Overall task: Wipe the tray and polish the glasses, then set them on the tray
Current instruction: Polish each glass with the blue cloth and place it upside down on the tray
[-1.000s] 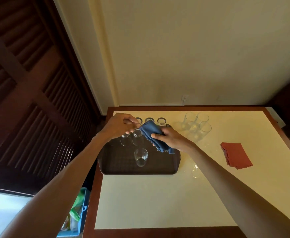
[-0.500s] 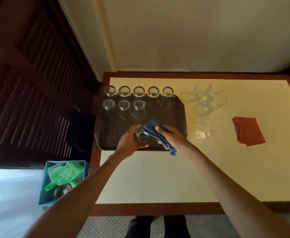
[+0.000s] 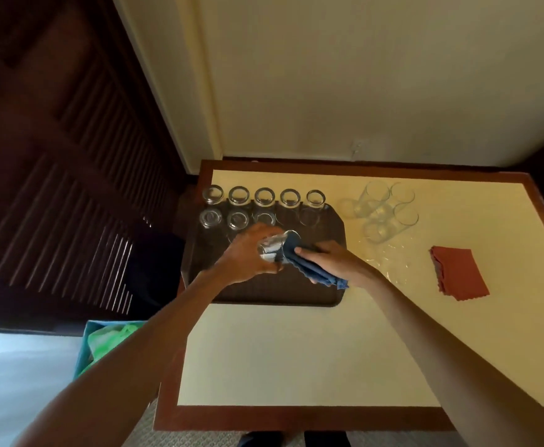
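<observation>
Dark tray (image 3: 264,293) at left, two rows of glasses (image 3: 264,198) at its far end; tilted glass (image 3: 272,250) above it, touching blue cloth (image 3: 315,271); clustered glasses (image 3: 385,209) right.

Held glass (image 3: 272,250) blurred — blue cloth (image 3: 315,271) hides its mouth.

The table (image 3: 296,350) has a pale cream top with a dark red-brown wooden border all around. A dark brown tray (image 3: 264,293) lies flat on it in the left middle of the frame, and its left side lies over the wooden border. To the upper right of the tray, apart from it, a small group of clear glasses (image 3: 383,211) stands close together on the cream surface. Further right, near the table's right border, lies a folded red cloth (image 3: 459,274).
</observation>
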